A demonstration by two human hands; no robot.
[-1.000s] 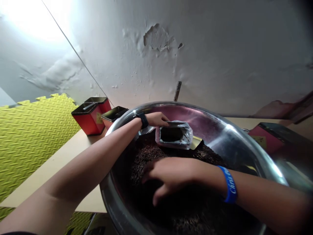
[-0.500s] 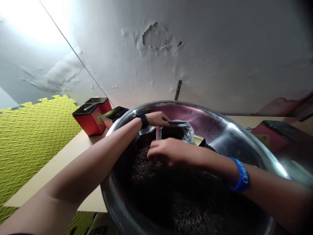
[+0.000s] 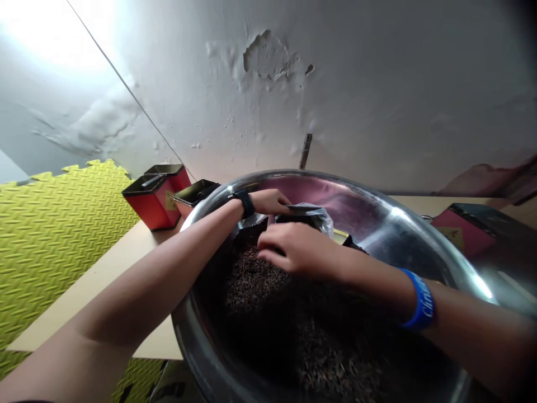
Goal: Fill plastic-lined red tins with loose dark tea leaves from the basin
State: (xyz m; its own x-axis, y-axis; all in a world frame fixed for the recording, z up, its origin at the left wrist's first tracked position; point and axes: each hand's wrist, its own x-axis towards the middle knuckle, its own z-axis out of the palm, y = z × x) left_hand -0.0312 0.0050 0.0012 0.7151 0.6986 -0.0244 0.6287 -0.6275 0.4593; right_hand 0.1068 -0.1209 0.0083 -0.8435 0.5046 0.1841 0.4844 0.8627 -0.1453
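A large shiny metal bowl (image 3: 392, 215) holds a heap of dark, dried loose leaves (image 3: 251, 277) that look like tea. Inside it, near the far side, stands a dark-mouthed container lined with a clear plastic bag (image 3: 324, 218). My left hand (image 3: 271, 202), with a black band on its wrist, has its fingers closed on the container's far left edge. My right hand (image 3: 296, 246), wearing a blue wristband, is curled just in front of the container's mouth, above the leaves. Its fingertips are partly hidden, and what they hold cannot be made out.
Open red tins (image 3: 153, 204) and another open tin (image 3: 196, 193) stand left of the bowl on a pale board (image 3: 90, 302). A red box with a dark top (image 3: 465, 226) is at the right. Yellow foam matting (image 3: 62, 224) lies left; a peeling wall (image 3: 356, 101) rises behind.
My right hand has lifted slightly from the leaves toward the container's mouth, covering more of it. My left hand keeps its place on the container's edge.
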